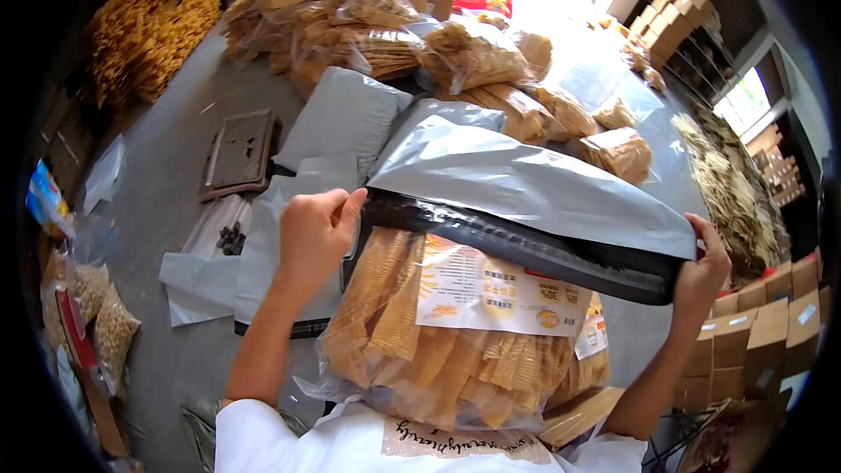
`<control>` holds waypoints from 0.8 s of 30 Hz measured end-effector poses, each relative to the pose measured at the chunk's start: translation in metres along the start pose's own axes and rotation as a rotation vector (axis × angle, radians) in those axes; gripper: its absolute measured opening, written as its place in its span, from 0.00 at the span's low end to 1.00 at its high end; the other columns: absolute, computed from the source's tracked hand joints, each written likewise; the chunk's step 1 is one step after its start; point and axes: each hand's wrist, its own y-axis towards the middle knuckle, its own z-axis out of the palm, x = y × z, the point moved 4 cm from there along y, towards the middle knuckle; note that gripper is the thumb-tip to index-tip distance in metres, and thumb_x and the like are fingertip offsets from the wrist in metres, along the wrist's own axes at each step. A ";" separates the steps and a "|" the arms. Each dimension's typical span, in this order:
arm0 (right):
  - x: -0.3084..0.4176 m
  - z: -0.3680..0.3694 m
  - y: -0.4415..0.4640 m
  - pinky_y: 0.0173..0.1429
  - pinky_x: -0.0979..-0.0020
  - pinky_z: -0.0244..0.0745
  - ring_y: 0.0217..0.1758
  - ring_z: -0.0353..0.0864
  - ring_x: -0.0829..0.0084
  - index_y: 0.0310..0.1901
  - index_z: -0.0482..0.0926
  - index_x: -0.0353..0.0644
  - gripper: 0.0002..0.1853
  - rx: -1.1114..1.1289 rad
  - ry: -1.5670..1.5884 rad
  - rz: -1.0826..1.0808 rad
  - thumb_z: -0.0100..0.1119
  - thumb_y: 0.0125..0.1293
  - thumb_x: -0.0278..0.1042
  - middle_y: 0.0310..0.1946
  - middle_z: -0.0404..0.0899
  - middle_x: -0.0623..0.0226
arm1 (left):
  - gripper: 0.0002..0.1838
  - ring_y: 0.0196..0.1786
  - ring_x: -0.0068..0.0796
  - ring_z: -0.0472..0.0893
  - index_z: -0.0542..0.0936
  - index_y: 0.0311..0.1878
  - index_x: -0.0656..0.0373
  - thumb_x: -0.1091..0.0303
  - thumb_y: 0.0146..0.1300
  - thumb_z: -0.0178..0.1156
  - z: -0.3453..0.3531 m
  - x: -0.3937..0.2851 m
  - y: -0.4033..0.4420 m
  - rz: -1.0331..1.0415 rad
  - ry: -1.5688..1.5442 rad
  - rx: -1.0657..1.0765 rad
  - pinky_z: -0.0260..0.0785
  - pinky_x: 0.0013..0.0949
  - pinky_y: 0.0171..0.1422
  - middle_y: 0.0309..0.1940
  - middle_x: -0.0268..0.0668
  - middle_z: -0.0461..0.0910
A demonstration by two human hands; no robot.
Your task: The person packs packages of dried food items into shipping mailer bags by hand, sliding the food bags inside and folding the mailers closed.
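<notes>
A grey mailing bag (526, 184) with a black inner lining is stretched between my hands, its mouth facing me. My left hand (320, 228) pinches the bag's left corner, and my right hand (703, 267) grips its right corner. Just below the mouth, against my white shirt, lies a clear plastic bag of tan dried sticks (464, 368) with a white printed label (499, 289). The black edge of the mailing bag overlaps the top of this clear bag. A second labelled pack (591, 342) shows partly behind it at the right.
Filled grey parcels (342, 123) and bagged tan sticks (359, 44) lie beyond my hands. Flat grey bags (201, 289) and a brown tray (238, 153) are at the left. Cardboard boxes (753, 333) stand at the right, and bags of pale pieces (114, 333) at the far left.
</notes>
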 end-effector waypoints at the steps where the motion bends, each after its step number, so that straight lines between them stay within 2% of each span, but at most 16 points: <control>1: 0.004 0.002 -0.001 0.36 0.71 0.74 0.34 0.82 0.67 0.42 0.81 0.35 0.20 -0.017 0.024 0.016 0.43 0.49 0.10 0.33 0.83 0.54 | 0.15 0.48 0.36 0.80 0.82 0.41 0.63 0.61 0.60 0.63 0.004 -0.008 0.005 0.025 -0.005 0.011 0.71 0.37 0.48 0.33 0.38 0.83; 3: 0.004 0.005 0.001 0.33 0.71 0.72 0.30 0.81 0.69 0.41 0.81 0.36 0.19 -0.033 0.045 0.014 0.46 0.50 0.11 0.32 0.83 0.54 | 0.20 0.50 0.38 0.78 0.80 0.46 0.62 0.58 0.55 0.67 -0.005 -0.045 0.002 0.716 -0.042 -0.333 0.70 0.39 0.52 0.37 0.41 0.81; 4: 0.008 0.005 0.002 0.31 0.72 0.71 0.28 0.80 0.70 0.41 0.81 0.36 0.17 -0.035 0.048 0.019 0.48 0.51 0.12 0.32 0.83 0.54 | 0.20 0.50 0.38 0.78 0.80 0.46 0.62 0.58 0.55 0.67 0.000 -0.056 0.008 0.734 -0.048 -0.330 0.70 0.39 0.52 0.37 0.41 0.81; 6: 0.016 0.002 0.005 0.30 0.72 0.70 0.26 0.79 0.70 0.41 0.81 0.36 0.16 -0.043 0.035 0.050 0.50 0.52 0.14 0.31 0.83 0.55 | 0.29 0.55 0.42 0.73 0.75 0.55 0.61 0.58 0.51 0.70 0.022 -0.092 0.014 1.031 -0.004 -0.283 0.66 0.42 0.58 0.48 0.47 0.76; 7: 0.019 0.001 0.007 0.29 0.72 0.69 0.24 0.77 0.71 0.41 0.81 0.36 0.14 -0.038 0.033 0.074 0.52 0.53 0.15 0.31 0.83 0.55 | 0.29 0.55 0.42 0.73 0.75 0.55 0.61 0.58 0.51 0.70 0.032 -0.104 0.017 1.047 -0.007 -0.279 0.66 0.42 0.58 0.48 0.47 0.76; 9: 0.021 0.000 0.009 0.29 0.71 0.69 0.23 0.76 0.72 0.41 0.81 0.36 0.13 -0.056 0.049 0.079 0.53 0.54 0.16 0.30 0.82 0.55 | 0.38 0.58 0.46 0.69 0.68 0.61 0.59 0.58 0.47 0.71 0.054 -0.126 0.021 1.069 -0.055 -0.074 0.63 0.44 0.62 0.56 0.50 0.69; 12: 0.025 0.002 0.011 0.29 0.70 0.68 0.21 0.75 0.71 0.41 0.81 0.35 0.14 -0.085 0.089 0.061 0.53 0.52 0.15 0.29 0.82 0.54 | 0.37 0.56 0.47 0.70 0.68 0.62 0.59 0.62 0.47 0.71 0.067 -0.157 0.016 1.161 -0.042 -0.095 0.64 0.44 0.61 0.54 0.49 0.69; 13: 0.028 0.002 0.010 0.29 0.70 0.69 0.21 0.75 0.70 0.41 0.81 0.35 0.16 -0.088 0.093 0.051 0.51 0.50 0.14 0.28 0.81 0.53 | 0.32 0.54 0.47 0.72 0.70 0.58 0.60 0.71 0.47 0.67 0.067 -0.165 0.013 1.206 0.020 -0.184 0.66 0.44 0.59 0.49 0.47 0.72; 14: 0.031 0.002 0.010 0.30 0.69 0.69 0.21 0.75 0.69 0.41 0.81 0.35 0.17 -0.091 0.099 0.038 0.50 0.49 0.12 0.28 0.81 0.52 | 0.32 0.54 0.47 0.72 0.70 0.58 0.60 0.71 0.47 0.67 0.069 -0.167 0.019 1.212 0.020 -0.183 0.66 0.44 0.59 0.49 0.47 0.72; 16: 0.029 0.002 0.008 0.31 0.69 0.70 0.21 0.75 0.66 0.40 0.81 0.35 0.19 -0.108 0.118 0.066 0.47 0.47 0.11 0.28 0.81 0.51 | 0.23 0.50 0.45 0.76 0.74 0.48 0.62 0.80 0.43 0.63 0.072 -0.165 0.038 1.169 0.307 -0.274 0.69 0.42 0.56 0.43 0.45 0.76; 17: 0.024 0.002 0.007 0.31 0.69 0.70 0.22 0.75 0.67 0.40 0.81 0.35 0.19 -0.106 0.103 0.073 0.48 0.47 0.11 0.28 0.81 0.51 | 0.18 0.46 0.44 0.78 0.75 0.39 0.62 0.83 0.40 0.62 0.064 -0.158 0.046 1.123 0.291 -0.324 0.70 0.41 0.52 0.38 0.43 0.78; 18: 0.018 0.002 0.006 0.31 0.69 0.70 0.22 0.75 0.67 0.40 0.81 0.35 0.19 -0.105 0.088 0.080 0.48 0.47 0.11 0.28 0.81 0.51 | 0.16 0.44 0.45 0.78 0.75 0.35 0.62 0.83 0.38 0.61 0.053 -0.152 0.051 1.052 0.325 -0.369 0.71 0.41 0.51 0.36 0.43 0.77; 22: -0.003 0.004 -0.002 0.34 0.67 0.72 0.26 0.78 0.62 0.39 0.81 0.35 0.19 -0.088 0.068 0.100 0.48 0.47 0.10 0.29 0.81 0.52 | 0.17 0.45 0.46 0.79 0.75 0.37 0.59 0.83 0.40 0.59 0.025 -0.106 0.091 0.793 0.465 -0.491 0.72 0.43 0.46 0.37 0.44 0.78; 23: -0.009 0.006 -0.004 0.37 0.65 0.73 0.29 0.80 0.58 0.39 0.81 0.35 0.18 -0.083 0.009 0.040 0.49 0.48 0.12 0.30 0.81 0.51 | 0.14 0.40 0.48 0.80 0.77 0.37 0.58 0.81 0.44 0.57 0.017 -0.094 0.101 0.741 0.449 -0.503 0.72 0.45 0.44 0.35 0.45 0.80; 24: -0.015 0.010 -0.005 0.41 0.62 0.74 0.33 0.81 0.54 0.39 0.81 0.35 0.16 -0.079 -0.049 -0.021 0.49 0.48 0.13 0.32 0.81 0.51 | 0.14 0.40 0.48 0.80 0.77 0.37 0.58 0.81 0.44 0.57 0.011 -0.086 0.108 0.741 0.453 -0.506 0.72 0.45 0.44 0.35 0.45 0.80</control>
